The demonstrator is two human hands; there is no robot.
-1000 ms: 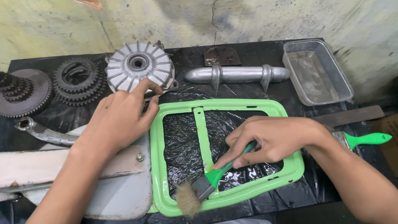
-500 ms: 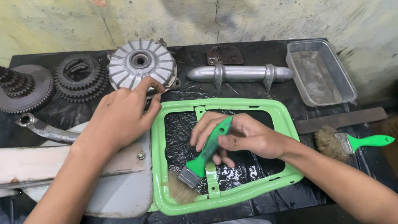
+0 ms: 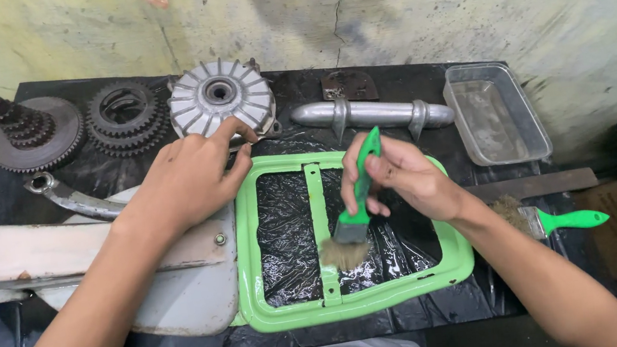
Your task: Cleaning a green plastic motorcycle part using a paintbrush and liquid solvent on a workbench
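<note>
Brush (image 3: 353,215) in right hand (image 3: 395,174), bristles on green frame (image 3: 249,204).

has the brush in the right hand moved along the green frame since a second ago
Yes. The brush in the right hand has moved from the green frame's bottom-left corner up onto its centre bar.

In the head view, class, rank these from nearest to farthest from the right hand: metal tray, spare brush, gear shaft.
From the right hand:
1. Spare brush, just to its right.
2. Metal tray, back right by the wall.
3. Gear shaft, far left corner.
</note>
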